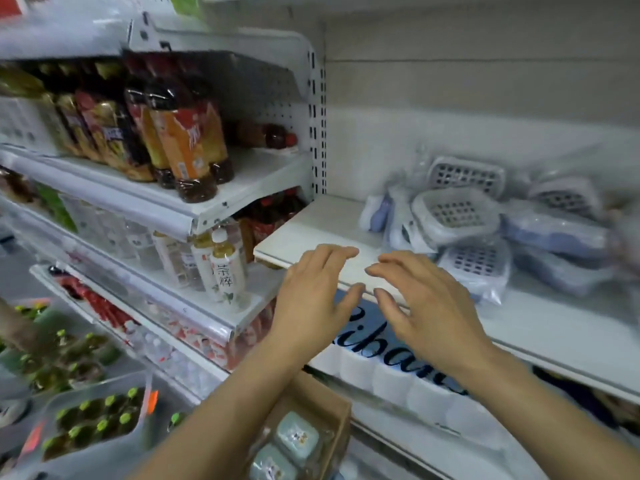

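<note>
Shop shelving fills the view; the left hand [313,299] and right hand [426,306] hover empty above the front edge of a white shelf [311,230].
Both hands have spread, relaxed fingers and grip nothing. Bagged slotted trays [460,213] lie heaped near the right hand, at its two o'clock. The heap looks loose and the bags slippery, so a careless reach could slide the front tray [478,268] off the edge.

Head camera looks forward and down, close upon white shelf [311,230].
</note>
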`<action>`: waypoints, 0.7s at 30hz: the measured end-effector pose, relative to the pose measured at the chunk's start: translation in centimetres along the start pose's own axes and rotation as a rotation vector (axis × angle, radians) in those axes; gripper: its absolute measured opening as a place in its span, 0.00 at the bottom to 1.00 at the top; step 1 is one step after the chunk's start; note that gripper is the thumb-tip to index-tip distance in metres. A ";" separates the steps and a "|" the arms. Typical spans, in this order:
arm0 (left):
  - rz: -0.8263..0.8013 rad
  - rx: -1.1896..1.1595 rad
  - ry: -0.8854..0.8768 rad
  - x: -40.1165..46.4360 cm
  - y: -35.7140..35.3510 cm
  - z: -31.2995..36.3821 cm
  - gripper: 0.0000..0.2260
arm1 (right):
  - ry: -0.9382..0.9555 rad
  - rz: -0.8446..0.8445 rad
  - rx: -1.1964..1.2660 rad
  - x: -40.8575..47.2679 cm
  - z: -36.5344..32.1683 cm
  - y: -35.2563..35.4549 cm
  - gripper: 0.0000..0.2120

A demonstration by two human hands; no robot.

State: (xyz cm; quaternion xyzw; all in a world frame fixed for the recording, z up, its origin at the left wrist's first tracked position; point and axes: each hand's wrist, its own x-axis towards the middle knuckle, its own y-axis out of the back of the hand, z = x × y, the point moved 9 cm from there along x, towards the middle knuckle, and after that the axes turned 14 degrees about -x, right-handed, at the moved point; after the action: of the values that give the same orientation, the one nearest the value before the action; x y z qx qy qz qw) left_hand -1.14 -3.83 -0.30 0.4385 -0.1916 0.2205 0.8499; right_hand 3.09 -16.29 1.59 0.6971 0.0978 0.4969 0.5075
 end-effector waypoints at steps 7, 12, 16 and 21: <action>0.002 -0.304 0.142 7.4 -1.8 0.5 0.22 | -0.125 -0.009 -0.145 1.9 10.0 4.0 0.15; 0.036 -0.461 0.380 12.9 -4.0 -3.9 0.22 | -0.174 -0.155 -0.176 4.4 14.9 4.7 0.21; -0.016 -0.391 0.471 15.7 -6.6 -6.8 0.25 | -0.302 -0.420 -0.354 5.0 19.9 5.5 0.24; -0.095 -0.290 0.542 17.5 -9.7 -7.8 0.15 | -0.349 -0.621 -0.538 3.4 23.0 2.6 0.30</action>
State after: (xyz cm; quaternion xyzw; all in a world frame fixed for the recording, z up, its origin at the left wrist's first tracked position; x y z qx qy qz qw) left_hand 19.66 1.18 -1.88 0.2465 0.0334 0.2599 0.9330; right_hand 21.98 -29.39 5.92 0.5515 0.0826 0.2039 0.8047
